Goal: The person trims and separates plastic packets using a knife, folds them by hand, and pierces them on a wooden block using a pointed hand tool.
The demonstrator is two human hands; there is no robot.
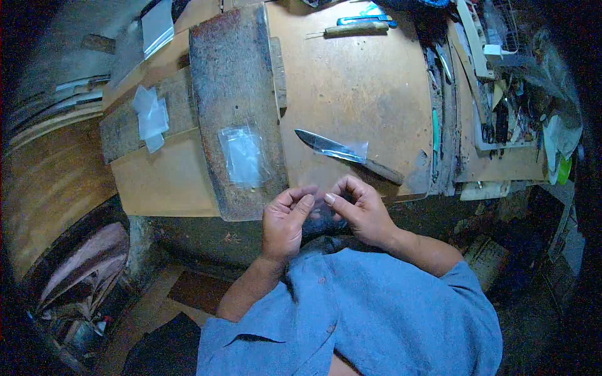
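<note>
At the table's front edge, my left hand [285, 222] and my right hand [360, 210] face each other, fingertips nearly meeting. Each pinches thumb against fingers, and a thin clear plastic film [321, 195] seems to span between them. Just beyond lies a knife [329, 147], its wooden handle toward the right, with a small clear piece [359, 152] on its blade. Left of my hands, a stack of clear plastic pieces [242, 156] rests on a dark worn board [229, 81]. More translucent pieces [150, 118] lie farther left on another plank.
A wooden-handled awl [356, 29] and a blue cutter [364, 20] lie at the table's far side. A green stick [435, 141] is along the right edge. Beyond it stands a tray [508, 145] of small tools. White sheets [157, 28] are at the upper left.
</note>
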